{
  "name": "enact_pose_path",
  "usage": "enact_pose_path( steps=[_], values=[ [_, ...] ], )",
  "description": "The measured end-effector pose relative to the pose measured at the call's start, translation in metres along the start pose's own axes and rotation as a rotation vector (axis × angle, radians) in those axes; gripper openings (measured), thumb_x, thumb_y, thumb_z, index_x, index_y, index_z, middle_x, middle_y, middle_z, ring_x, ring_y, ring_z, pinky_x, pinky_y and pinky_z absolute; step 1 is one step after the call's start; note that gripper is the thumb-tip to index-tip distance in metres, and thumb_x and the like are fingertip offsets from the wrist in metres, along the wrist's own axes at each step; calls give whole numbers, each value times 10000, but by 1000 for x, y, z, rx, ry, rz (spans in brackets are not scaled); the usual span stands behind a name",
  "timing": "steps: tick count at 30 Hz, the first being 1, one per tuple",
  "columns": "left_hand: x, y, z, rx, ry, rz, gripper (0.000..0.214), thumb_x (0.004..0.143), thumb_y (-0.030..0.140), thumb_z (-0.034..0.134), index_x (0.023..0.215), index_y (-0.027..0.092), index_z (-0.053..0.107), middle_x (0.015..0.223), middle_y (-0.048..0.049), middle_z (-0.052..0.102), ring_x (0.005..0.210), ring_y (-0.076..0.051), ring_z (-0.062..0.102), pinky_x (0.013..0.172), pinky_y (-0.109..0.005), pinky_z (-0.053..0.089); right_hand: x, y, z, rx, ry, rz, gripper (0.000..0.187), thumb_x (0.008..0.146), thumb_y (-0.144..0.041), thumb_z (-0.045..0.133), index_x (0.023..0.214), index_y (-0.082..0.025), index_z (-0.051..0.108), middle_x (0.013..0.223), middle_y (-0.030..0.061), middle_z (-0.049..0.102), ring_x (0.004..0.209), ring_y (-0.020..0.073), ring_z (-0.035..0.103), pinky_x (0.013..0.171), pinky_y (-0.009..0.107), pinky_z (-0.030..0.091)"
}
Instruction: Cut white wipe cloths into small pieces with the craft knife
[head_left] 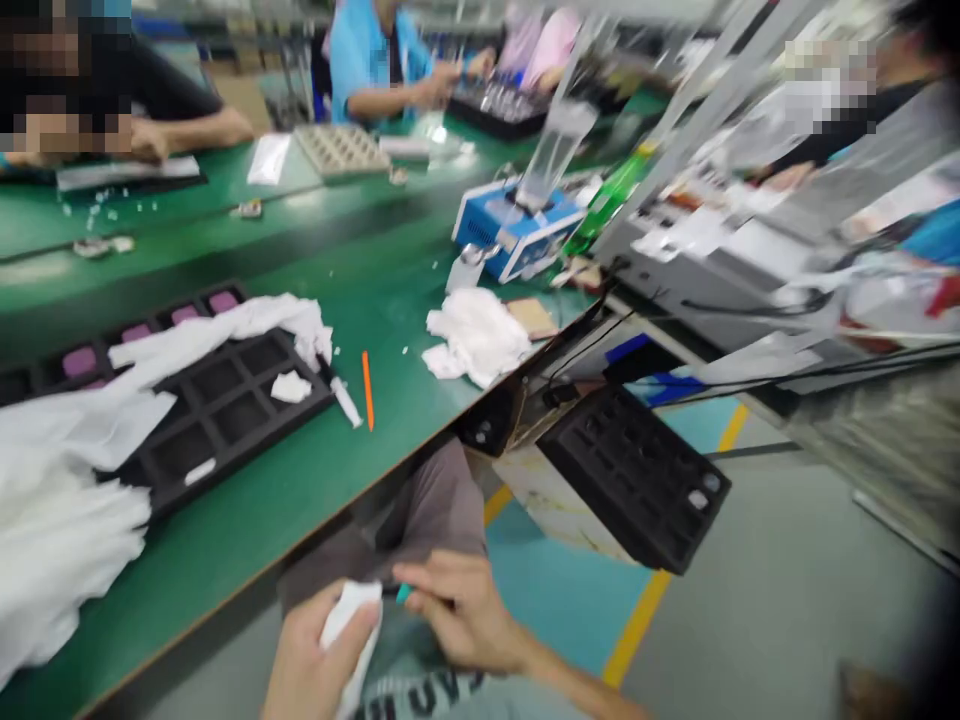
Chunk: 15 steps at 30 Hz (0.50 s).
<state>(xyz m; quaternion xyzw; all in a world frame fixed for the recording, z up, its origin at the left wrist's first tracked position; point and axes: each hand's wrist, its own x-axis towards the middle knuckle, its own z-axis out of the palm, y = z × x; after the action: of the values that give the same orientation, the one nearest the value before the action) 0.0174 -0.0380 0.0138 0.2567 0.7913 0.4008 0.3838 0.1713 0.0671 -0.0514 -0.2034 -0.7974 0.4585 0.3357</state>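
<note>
Cloth [352,630] is low in the frame, left of the middle, in front of the shirt [412,662]. It might be paper; I can't tell. The left hand [315,645] is closed around it, with the thumb pressed on top. The right hand [461,610] is just beside it, and its finger and thumb pinch a small green bit [403,592]. Something dark [389,592] sits between the green bit and the cloth. It is too blurry to tell if it touches the cloth.

To do this well, I think the left hand should hold snug but not squeeze hard. The right hand should pinch gently and go slowly, so the green bit does not slip. It seems smart to keep both hands close together and away from the floor [757,620] at the lower right, where a dropped bit could get lost. Holding the elbows still would likely help too.
</note>
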Motion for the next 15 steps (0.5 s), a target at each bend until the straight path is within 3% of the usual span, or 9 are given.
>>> enact_pose_path(
  steps=[2,5,15],
  values=[
    [1,5,-3,28,-129,-1,397,760,511,649,555,194,528,512,27,501,516,-123,426,529,-233,383,-5,-4,-5,13,-3,39,280,992,-291,564,1160,-203,770,668,32,663,567,119,584,535,220,454],
    [4,2,-5,-22,-237,-46,367,782,472,625,583,199,481,501,48,434,489,-99,354,487,-219,316,-12,-4,-5,23,-53,129,282,993,-277,574,1203,-228,756,717,32,669,608,120,595,567,228,470],
    [-1,-7,-8,-190,-434,-144,394,810,479,669,631,199,458,468,80,382,431,-61,269,424,-200,216,-20,-8,-12,-28,-98,172,273,992,-292,578,1173,-231,772,748,38,690,625,114,610,579,224,479]
  ],
)
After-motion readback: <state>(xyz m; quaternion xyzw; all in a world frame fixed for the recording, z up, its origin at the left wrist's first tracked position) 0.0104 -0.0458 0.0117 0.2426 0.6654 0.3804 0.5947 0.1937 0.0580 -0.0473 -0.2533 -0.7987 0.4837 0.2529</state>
